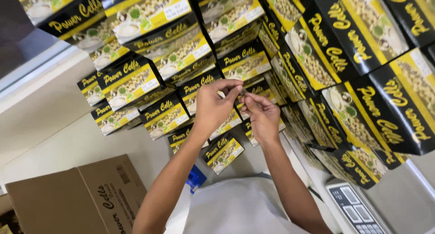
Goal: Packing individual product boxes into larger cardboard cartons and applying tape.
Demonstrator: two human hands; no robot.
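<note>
My left hand [213,106] and my right hand [262,116] are raised together in front of stacked black-and-yellow product boxes [136,82]. The fingertips of both hands pinch one small dark object [243,93] between them; it is too small to tell what it is. The hands touch each other at the fingertips. One smaller box [223,153] lies just below my left wrist. More of the same boxes [362,80] are stacked at the right.
A brown cardboard carton [77,197] stands at the lower left. A grey weighing scale with a keypad [355,209] sits at the lower right. A small blue object [195,178] lies beside my left forearm. My white shirt [240,211] fills the bottom middle.
</note>
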